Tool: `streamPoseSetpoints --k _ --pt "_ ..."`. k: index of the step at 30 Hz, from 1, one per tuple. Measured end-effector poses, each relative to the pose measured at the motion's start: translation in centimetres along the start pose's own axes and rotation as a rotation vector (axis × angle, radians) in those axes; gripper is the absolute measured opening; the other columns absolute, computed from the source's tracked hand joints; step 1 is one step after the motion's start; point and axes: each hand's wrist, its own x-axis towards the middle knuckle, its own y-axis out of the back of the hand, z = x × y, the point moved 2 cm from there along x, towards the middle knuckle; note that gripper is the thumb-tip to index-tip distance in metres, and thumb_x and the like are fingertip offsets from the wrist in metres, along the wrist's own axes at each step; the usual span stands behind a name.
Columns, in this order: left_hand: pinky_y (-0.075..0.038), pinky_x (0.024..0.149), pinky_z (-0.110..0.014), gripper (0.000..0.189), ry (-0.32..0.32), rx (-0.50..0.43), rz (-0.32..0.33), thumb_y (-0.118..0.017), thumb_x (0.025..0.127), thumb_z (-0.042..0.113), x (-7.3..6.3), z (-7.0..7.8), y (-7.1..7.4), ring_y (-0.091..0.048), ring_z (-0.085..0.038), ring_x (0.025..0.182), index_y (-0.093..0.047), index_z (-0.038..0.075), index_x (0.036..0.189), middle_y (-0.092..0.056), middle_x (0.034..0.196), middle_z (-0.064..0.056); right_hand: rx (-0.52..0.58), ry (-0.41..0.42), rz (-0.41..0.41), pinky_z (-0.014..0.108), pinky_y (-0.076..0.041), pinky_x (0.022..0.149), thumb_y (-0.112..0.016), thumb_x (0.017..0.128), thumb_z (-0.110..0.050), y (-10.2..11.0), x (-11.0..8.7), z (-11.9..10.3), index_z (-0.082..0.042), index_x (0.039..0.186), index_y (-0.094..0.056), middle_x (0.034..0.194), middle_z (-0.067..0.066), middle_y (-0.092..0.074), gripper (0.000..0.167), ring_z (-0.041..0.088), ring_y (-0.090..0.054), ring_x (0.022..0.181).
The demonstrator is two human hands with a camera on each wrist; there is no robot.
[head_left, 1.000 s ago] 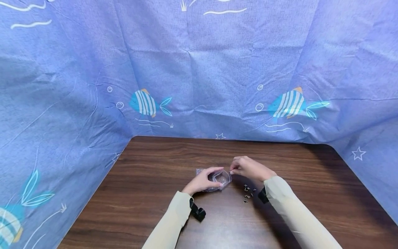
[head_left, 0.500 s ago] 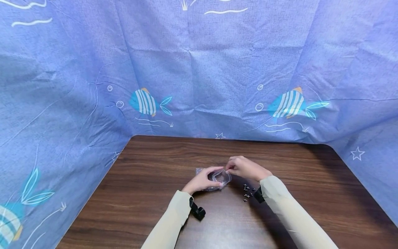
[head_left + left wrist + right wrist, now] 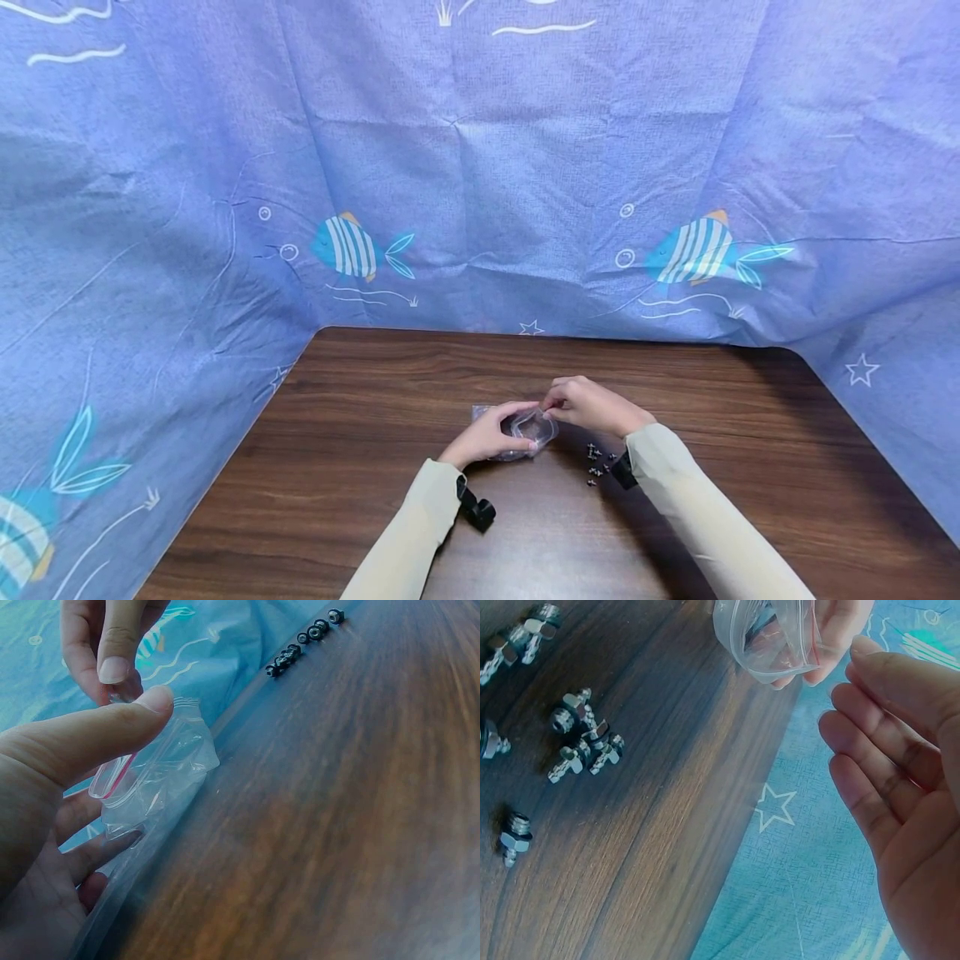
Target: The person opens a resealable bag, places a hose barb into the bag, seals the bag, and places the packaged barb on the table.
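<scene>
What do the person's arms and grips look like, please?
Both arms wear long, plain, pale cream fabric sleeves. A black strapped-on device sits at the left wrist, another black piece at the right. The left grip and right grip are ungloved.

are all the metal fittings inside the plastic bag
No, several metal fittings lie on the wooden table, outside the plastic bag.

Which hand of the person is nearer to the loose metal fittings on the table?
The right. In the head view, the right hand is just beyond the metal fittings; the left hand is farther away, to their left, holding the plastic bag.
</scene>
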Motion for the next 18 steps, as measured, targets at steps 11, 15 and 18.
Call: streamPoseSetpoints --k 11,15,18 --pt "-0.044 0.098 -0.032 0.065 0.007 -0.01 -0.004 -0.078 0.081 0.024 0.0 0.1 0.0 -0.055 -0.017 0.117 -0.051 0.021 0.14 -0.055 0.138 -0.002 0.006 -0.016 -0.015 0.026 -0.054 0.07 -0.069 0.086 -0.007 0.3 -0.5 0.1 -0.004 0.091 -0.074 0.085 -0.001 -0.067 0.008 0.006 -0.061 0.076" --pt "-0.043 0.097 -0.03 0.066 -0.002 -0.004 0.006 -0.079 0.08 0.024 0.1 0.0 -0.1 -0.055 -0.017 0.115 -0.052 0.018 0.139 -0.056 0.137 -0.003 0.021 -0.029 -0.04 0.027 -0.055 0.07 -0.07 0.085 -0.007 0.4 -1.0 0.5 -0.004 0.09 -0.073 0.085 -0.001 -0.067 0.007 0.007 -0.061 0.076" --pt "-0.042 0.1 -0.032 0.066 0.001 -0.013 0.01 -0.08 0.079 0.025 0.1 0.1 -0.1 -0.053 -0.017 0.119 -0.052 0.018 0.139 -0.055 0.138 -0.002 0.025 -0.049 -0.059 0.027 -0.055 0.07 -0.071 0.085 -0.009 0.5 -1.6 0.9 -0.005 0.089 -0.073 0.084 -0.002 -0.068 0.007 0.007 -0.062 0.076"
